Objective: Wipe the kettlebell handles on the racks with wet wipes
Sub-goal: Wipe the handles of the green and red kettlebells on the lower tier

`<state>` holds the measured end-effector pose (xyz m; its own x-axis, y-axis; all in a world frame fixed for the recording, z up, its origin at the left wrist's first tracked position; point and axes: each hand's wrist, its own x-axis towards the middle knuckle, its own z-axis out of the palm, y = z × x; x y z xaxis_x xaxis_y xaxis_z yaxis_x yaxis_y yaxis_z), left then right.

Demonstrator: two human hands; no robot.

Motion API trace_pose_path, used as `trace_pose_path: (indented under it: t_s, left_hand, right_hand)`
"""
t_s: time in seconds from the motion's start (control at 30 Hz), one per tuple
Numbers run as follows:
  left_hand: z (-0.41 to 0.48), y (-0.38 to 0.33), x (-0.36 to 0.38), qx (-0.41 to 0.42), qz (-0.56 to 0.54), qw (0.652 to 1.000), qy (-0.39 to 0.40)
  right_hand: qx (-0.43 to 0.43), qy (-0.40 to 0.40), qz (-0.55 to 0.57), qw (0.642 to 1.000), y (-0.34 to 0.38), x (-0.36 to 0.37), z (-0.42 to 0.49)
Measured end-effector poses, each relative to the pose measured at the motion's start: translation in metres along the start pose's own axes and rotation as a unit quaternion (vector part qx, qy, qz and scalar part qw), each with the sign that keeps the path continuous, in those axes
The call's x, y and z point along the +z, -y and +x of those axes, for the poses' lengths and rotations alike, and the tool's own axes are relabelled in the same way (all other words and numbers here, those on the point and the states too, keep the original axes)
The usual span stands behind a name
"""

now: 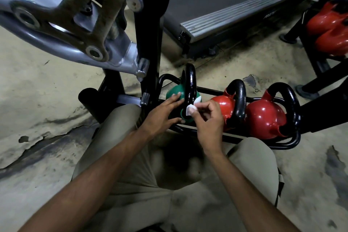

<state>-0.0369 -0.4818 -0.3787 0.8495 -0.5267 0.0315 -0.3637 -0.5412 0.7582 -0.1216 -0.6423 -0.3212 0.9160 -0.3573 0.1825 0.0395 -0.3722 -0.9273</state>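
Observation:
A green kettlebell (174,91) with a glossy black handle (190,83) sits at the left end of a low black rack (278,145). My right hand (209,118) pinches a small white wet wipe (191,109) against the lower part of that handle. My left hand (163,114) has its fingers spread straight and rests against the green bell's near side. Two red kettlebells (222,104) (263,118) with black handles lie to the right on the same rack.
A silver and black exercise machine frame (75,24) looms over the left. A treadmill deck (235,5) lies behind. Another rack with red kettlebells (327,30) stands at the far right. My knees in beige trousers flank the rack on a worn floor.

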Motion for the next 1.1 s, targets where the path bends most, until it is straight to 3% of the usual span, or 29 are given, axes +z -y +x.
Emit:
trace_pose_path:
  t_s: [0.07, 0.17, 0.23, 0.3, 0.37, 0.43, 0.47, 0.53, 0.6, 0.67, 0.83, 0.87, 0.97, 1.0, 1.1]
  left_hand:
    - [-0.001, 0.000, 0.001, 0.000, -0.017, 1.000, -0.005]
    - [-0.004, -0.002, 0.000, -0.011, -0.041, 0.999, -0.024]
    - [-0.003, -0.004, -0.001, -0.006, -0.019, 1.000, -0.011]
    - [-0.001, -0.003, -0.002, -0.003, -0.013, 1.000, 0.008]
    - [-0.002, -0.004, -0.004, -0.011, -0.033, 0.999, 0.019]
    - [-0.004, -0.008, -0.005, -0.020, -0.045, 0.999, 0.022]
    - [-0.006, -0.009, -0.005, -0.027, -0.045, 0.998, 0.022]
    - [-0.008, -0.011, -0.004, -0.029, -0.044, 0.998, 0.016]
    - [-0.010, -0.013, -0.004, -0.012, -0.045, 0.999, -0.001]
    - [-0.013, -0.018, -0.005, 0.025, -0.019, 0.999, -0.039]
    - [-0.022, -0.045, -0.012, 0.169, 0.093, 0.978, -0.073]
    - [-0.023, -0.048, -0.012, 0.184, 0.111, 0.974, -0.068]
    - [-0.022, -0.050, -0.016, 0.186, 0.158, 0.968, -0.066]
    - [-0.021, -0.050, -0.018, 0.185, 0.173, 0.965, -0.062]
    - [-0.018, -0.049, -0.025, 0.186, 0.204, 0.960, -0.040]
  right_hand:
    - [-0.161, -0.001, -0.169, 0.972, 0.005, 0.006, 0.006]
    - [-0.375, 0.054, -0.372, 0.847, 0.013, 0.005, 0.032]
    - [-0.394, 0.105, -0.454, 0.793, 0.024, 0.008, 0.060]
    - [-0.371, 0.134, -0.516, 0.760, 0.040, 0.017, 0.090]
    - [-0.350, 0.156, -0.552, 0.740, 0.056, 0.028, 0.110]
    - [-0.329, 0.166, -0.556, 0.745, 0.060, 0.029, 0.113]
    - [-0.314, 0.158, -0.540, 0.765, 0.058, 0.025, 0.108]
    - [-0.264, 0.109, -0.451, 0.845, 0.047, 0.012, 0.083]
    - [-0.156, 0.031, -0.276, 0.948, 0.035, 0.000, 0.045]
    - [-0.013, -0.030, -0.083, 0.996, 0.024, -0.001, 0.011]
    - [0.172, -0.051, 0.123, 0.976, 0.005, 0.023, 0.023]
    - [0.227, -0.038, 0.190, 0.954, 0.009, 0.025, 0.041]
    - [0.412, 0.029, 0.352, 0.840, 0.027, 0.028, 0.102]
    - [0.437, 0.038, 0.368, 0.820, 0.025, 0.031, 0.121]
    - [0.455, 0.008, 0.324, 0.829, 0.019, 0.037, 0.147]
